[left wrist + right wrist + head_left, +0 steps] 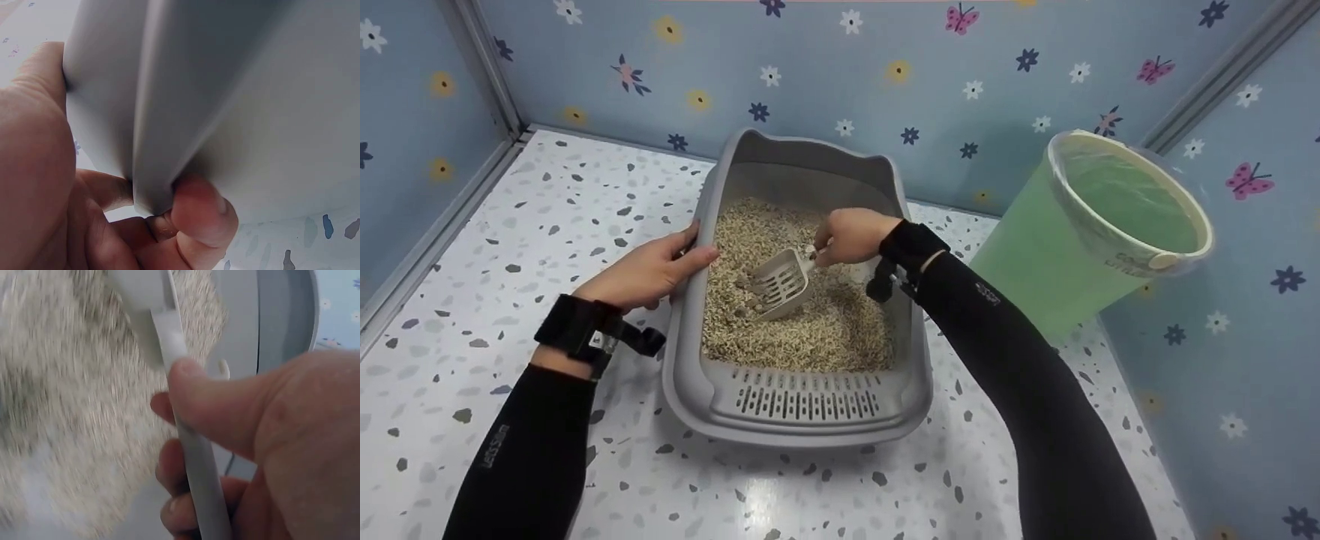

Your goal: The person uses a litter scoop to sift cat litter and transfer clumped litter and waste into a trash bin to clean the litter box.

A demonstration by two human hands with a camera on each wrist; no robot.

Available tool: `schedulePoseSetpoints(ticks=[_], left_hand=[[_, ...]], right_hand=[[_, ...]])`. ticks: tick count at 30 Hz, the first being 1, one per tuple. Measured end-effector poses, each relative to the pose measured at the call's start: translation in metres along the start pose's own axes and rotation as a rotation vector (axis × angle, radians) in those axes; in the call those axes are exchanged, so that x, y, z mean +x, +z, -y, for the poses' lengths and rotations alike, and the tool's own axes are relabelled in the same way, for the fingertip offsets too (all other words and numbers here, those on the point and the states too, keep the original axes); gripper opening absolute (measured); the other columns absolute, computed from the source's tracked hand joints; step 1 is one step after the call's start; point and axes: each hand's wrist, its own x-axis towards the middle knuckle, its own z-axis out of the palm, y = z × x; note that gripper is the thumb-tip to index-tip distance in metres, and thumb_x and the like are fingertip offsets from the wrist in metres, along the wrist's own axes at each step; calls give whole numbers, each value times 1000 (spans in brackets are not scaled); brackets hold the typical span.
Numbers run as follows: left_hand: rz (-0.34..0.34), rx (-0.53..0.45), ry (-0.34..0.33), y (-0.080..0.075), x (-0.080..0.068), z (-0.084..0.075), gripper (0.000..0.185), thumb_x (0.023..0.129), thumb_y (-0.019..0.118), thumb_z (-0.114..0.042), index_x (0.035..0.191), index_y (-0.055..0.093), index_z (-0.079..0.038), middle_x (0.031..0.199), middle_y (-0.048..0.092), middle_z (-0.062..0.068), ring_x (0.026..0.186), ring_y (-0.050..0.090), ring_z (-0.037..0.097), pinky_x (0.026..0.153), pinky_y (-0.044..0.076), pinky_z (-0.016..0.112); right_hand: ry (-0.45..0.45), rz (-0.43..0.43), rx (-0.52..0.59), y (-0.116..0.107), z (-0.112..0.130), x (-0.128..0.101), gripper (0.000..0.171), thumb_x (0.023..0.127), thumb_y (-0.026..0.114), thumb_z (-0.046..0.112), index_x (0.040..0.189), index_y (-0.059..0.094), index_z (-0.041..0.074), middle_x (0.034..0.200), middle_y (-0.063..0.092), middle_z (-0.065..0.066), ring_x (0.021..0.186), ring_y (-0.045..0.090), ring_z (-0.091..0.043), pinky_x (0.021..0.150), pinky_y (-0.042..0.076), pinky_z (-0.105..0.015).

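A grey litter box [802, 424] holds a bed of pale pellet litter [810, 341]. Over its left wall, my left hand [641, 270] grips the rim, thumb on the inner side. The left wrist view has the fingers [199, 216] curled under the rim's edge [152, 140]. My right hand [855, 236] holds a beige slotted litter scoop [784, 285] by its handle [197, 455], thumb along the top and fingers wrapped beneath. The scoop's head is tilted, its front edge down at the litter left of the middle, with some clumps near it.
To the right stands a green bin [1027, 255] with a clear liner folded over its cream rim. Behind the box rises a blue flowered wall [810, 75], with more panels left and right. The speckled floor [457, 322] surrounds the box.
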Motion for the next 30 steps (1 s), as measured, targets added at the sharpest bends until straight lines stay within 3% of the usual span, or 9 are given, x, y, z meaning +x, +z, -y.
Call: schedulePoseSetpoints(ticks=[5, 12, 22, 30], left_hand=[[12, -3, 9, 0, -1, -5, 95, 111, 49, -73, 181, 5, -25, 81, 44, 1, 54, 39, 10, 48, 41, 29], [3, -11, 15, -1, -3, -6, 97, 109, 50, -75, 181, 6, -26, 85, 47, 3, 54, 39, 10, 48, 42, 28], [2, 3, 11, 0, -2, -4, 95, 111, 48, -72, 181, 5, -24, 95, 53, 9, 56, 40, 10, 48, 43, 28], [5, -6, 7, -1, 0, -4, 92, 112, 48, -71, 181, 5, -28, 91, 53, 8, 54, 38, 10, 47, 40, 28]], right_hand=[[-19, -75, 84, 20, 3, -4, 32, 109, 75, 29, 128, 83, 4, 134, 76, -14, 121, 70, -33, 109, 54, -46], [50, -202, 177, 37, 14, -7, 32, 108, 77, 28, 130, 83, 5, 132, 78, -12, 120, 71, -32, 108, 55, -43], [48, -219, 337, 54, 16, 0, 36, 110, 75, 26, 139, 79, 5, 143, 74, -13, 132, 68, -31, 114, 52, -41], [47, -256, 393, 61, 14, 3, 34, 107, 79, 24, 134, 81, 3, 136, 77, -14, 126, 70, -32, 109, 55, -41]])
